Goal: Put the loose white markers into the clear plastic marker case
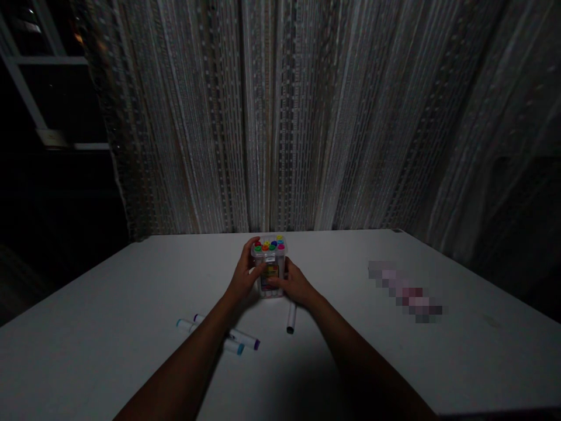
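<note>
A clear plastic marker case [270, 257] stands upright on the white table, with several coloured marker ends showing at its top and a printed label on its front. My left hand [245, 270] is wrapped round its left side, the thumb across the front. Round the lower right side is my right hand [297, 283], its thumb on the label. Near my right wrist lies a white marker with a black end [291, 320]. Below my left forearm, partly hidden by it, are a purple-ended marker [246, 339] and a blue-ended marker [234, 347].
The white table [342, 351] reaches back to a patterned curtain [284, 117]. A blurred-out pinkish object [407, 292] lies on the right side of the table. A dark window [56, 99] is at the upper left. The room is dim.
</note>
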The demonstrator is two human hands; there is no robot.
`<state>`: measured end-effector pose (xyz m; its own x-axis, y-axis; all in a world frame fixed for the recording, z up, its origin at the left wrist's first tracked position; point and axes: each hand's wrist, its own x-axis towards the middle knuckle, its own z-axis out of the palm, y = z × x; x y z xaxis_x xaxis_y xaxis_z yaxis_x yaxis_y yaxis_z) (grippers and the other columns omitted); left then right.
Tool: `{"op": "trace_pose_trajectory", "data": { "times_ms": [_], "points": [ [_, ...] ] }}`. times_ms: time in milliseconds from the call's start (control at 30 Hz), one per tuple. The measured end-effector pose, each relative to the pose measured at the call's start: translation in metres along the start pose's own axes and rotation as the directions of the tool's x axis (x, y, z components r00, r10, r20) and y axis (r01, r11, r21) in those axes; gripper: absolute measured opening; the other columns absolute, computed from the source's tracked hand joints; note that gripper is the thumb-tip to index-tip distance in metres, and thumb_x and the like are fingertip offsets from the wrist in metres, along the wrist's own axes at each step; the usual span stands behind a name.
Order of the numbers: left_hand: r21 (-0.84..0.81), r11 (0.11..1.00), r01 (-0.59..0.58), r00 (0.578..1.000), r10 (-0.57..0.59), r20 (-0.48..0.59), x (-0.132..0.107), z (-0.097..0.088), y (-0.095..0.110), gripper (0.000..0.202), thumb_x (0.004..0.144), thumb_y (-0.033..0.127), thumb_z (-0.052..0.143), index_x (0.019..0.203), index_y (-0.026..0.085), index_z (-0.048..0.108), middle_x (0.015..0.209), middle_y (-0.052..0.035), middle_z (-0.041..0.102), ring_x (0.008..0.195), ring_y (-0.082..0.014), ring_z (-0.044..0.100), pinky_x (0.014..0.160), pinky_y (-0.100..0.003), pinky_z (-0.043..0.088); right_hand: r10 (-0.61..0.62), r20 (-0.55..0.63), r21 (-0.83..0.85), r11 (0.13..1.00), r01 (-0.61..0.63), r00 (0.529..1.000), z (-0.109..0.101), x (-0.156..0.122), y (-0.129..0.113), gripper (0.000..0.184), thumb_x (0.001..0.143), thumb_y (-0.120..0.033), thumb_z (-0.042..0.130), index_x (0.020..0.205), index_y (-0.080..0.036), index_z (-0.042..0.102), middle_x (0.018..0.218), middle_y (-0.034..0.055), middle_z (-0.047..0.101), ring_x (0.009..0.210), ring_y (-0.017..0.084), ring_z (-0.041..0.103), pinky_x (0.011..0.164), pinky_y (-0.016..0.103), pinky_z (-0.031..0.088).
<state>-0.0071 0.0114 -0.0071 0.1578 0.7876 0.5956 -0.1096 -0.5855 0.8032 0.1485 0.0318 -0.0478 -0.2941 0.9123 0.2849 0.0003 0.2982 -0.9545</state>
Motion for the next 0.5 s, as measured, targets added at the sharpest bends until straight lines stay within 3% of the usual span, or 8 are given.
{"op": "trace_pose_trajectory", "data": {
  "times_ms": [500],
  "points": [
    [0.009, 0.999, 0.034, 0.999, -0.033, -0.013, -0.0009, 0.0003, -0.0015, 0.066, 0.072, 0.035, 0.066, 0.127, 0.022, 0.033, 0.118, -0.0085, 0.053, 0.106, -0.0242, 0.056, 0.090, -0.038, 0.045, 0.005, -0.004, -0.009, 1.000, -0.005, 1.000, -0.0005, -0.0005, 0.0010, 0.058, 0.060, -0.029, 0.076, 0.111, -0.023, 0.049, 0.105, 0.0047, 0.063, 0.096, 0.022, 0.061, 0.085, 0.041, 0.049]
  ]
}}
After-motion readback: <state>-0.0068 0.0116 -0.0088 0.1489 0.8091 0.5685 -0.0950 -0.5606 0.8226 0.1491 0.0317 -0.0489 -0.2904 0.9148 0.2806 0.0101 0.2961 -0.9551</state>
